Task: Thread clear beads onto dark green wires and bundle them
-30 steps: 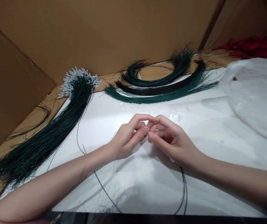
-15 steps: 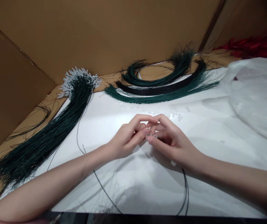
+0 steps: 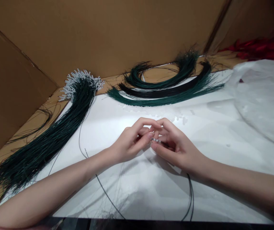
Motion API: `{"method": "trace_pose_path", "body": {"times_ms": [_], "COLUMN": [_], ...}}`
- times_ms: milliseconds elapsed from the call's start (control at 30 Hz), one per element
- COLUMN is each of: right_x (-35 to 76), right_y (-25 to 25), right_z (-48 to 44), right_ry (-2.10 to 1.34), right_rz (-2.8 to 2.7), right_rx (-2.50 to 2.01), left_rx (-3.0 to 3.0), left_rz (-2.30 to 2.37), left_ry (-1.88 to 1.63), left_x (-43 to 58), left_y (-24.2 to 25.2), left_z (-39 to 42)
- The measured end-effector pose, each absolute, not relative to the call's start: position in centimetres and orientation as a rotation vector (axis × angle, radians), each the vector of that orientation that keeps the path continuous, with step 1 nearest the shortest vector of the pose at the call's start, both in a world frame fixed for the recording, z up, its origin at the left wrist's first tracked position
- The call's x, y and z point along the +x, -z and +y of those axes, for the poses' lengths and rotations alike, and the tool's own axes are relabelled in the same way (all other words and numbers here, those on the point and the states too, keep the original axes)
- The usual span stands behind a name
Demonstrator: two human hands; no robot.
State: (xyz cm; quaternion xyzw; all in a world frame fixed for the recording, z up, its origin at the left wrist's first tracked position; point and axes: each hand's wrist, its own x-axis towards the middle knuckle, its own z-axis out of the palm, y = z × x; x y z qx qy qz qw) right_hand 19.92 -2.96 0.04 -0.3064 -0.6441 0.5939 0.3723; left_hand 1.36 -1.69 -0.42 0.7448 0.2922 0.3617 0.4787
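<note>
My left hand [image 3: 134, 139] and my right hand [image 3: 171, 140] meet over the white board, fingertips almost touching. Between them is the white-beaded tip [image 3: 156, 140] of a thin dark wire. The left thumb and fingers pinch near the end of the tip. The wire runs back into the curled fingers of my right hand, whose thumb lies just below the beads. Below the right wrist, dark green wires [image 3: 190, 198] hang toward the board's front edge; whether they join the held one is hidden.
A thick bundle of dark green wires [image 3: 53, 137] with white-beaded tips [image 3: 79, 80] lies at left. Curved wire bundles [image 3: 161, 101] rest at the back. A translucent plastic bag [image 3: 263, 105] is at right, red material [image 3: 263, 49] behind it. Cardboard walls [image 3: 117, 35] enclose the board [image 3: 213, 134].
My right thumb has shifted slightly down off the beaded tip, so more of the beads shows. Both arms stay in nearly the same place.
</note>
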Motion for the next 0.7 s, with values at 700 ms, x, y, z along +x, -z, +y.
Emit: {"method": "trace_pose_path", "body": {"times_ms": [700], "right_x": [20.25], "right_y": [-0.19], "right_z": [-2.83], "right_ry": [-1.574], "right_rz": [-1.636], "right_rx": [-0.875], "left_rx": [1.814], "left_rz": [0.794], "left_ry": [-0.989], "left_x": [1.24], "left_y": [0.33], "left_z": [-1.67]}}
